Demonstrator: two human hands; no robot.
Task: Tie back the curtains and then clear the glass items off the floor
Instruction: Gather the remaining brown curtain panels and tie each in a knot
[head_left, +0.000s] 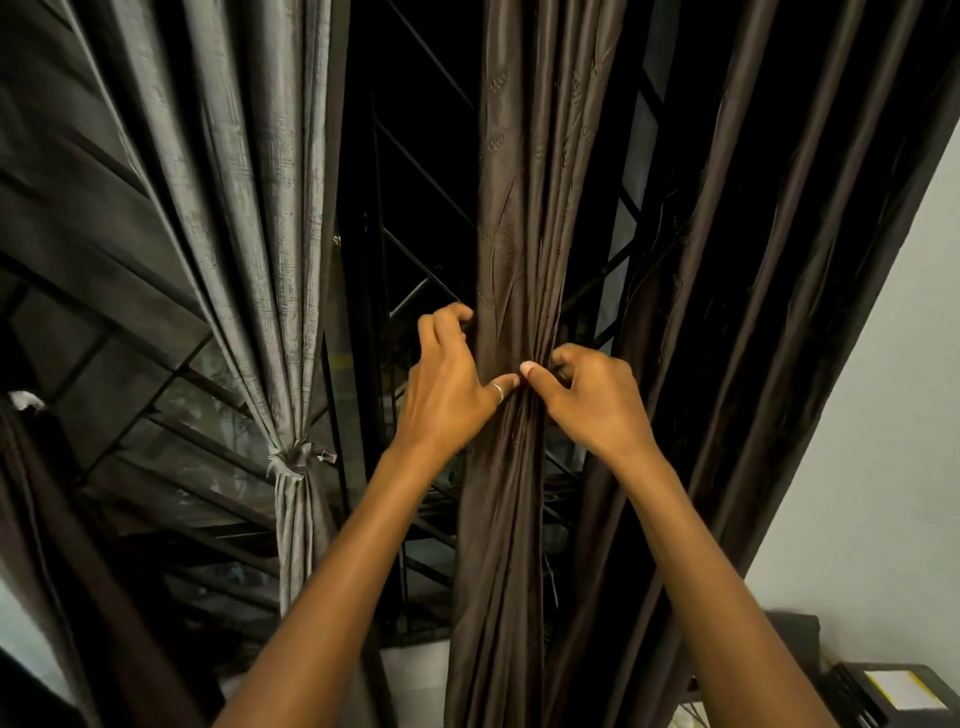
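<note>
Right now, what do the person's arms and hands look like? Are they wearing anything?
The left arm and right arm are bare, with no sleeves, watch or bracelet showing. The left hand wears a thin silver ring on its thumb. The right hand shows no ring.

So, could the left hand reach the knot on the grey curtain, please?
Probably yes: the knot sits lower left of the left hand with nothing in front of it, though that hand must first release the brown curtain.
</note>
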